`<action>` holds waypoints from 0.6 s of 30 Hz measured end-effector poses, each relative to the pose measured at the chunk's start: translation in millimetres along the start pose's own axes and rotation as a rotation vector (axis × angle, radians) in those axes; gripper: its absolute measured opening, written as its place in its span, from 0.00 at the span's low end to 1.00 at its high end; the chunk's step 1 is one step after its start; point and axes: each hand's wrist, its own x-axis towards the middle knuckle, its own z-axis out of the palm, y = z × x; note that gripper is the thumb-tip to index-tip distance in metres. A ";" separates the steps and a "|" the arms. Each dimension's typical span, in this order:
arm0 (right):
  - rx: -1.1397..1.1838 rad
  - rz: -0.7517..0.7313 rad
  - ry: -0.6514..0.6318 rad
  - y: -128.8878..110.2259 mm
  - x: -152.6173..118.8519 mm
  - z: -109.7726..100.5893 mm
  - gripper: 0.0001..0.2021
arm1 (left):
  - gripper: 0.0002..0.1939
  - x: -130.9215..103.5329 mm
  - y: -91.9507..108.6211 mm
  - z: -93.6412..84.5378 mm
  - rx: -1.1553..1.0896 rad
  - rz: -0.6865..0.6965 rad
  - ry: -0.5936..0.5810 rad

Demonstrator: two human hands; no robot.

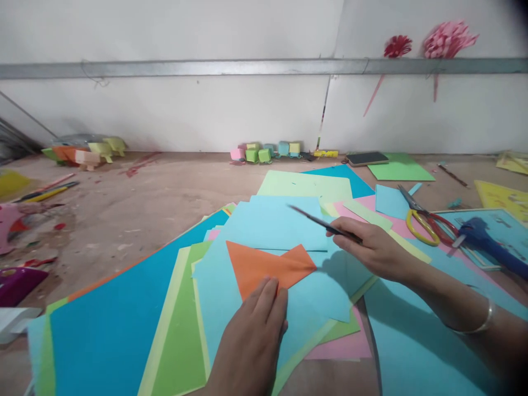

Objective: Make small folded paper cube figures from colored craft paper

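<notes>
A folded orange paper (264, 267) lies on light blue sheets (231, 225), its pointed corners towards the upper left and the right. My left hand (258, 330) rests on its lower edge, fingers stretched out flat and close together. Above and to the right of the orange paper, my right hand (367, 242) is closed around a thin dark pencil-like stick (311, 216). The stick points to the left, raised over the blue sheets; its exact kind is not clear. Its shadow falls beside the paper's right corner.
Scissors (424, 217) with yellow and red handles and a blue glue gun (495, 242) lie at the right. A phone (367, 159), a glue stick (325, 154) and small paper cubes (264, 154) sit along the wall. Stacked coloured sheets (111, 297) spread left.
</notes>
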 end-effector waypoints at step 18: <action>-0.053 -0.155 -0.225 48.8 -20.1 -23.5 0.11 | 0.20 -8.0 -1.9 5.4 0.034 0.004 -0.056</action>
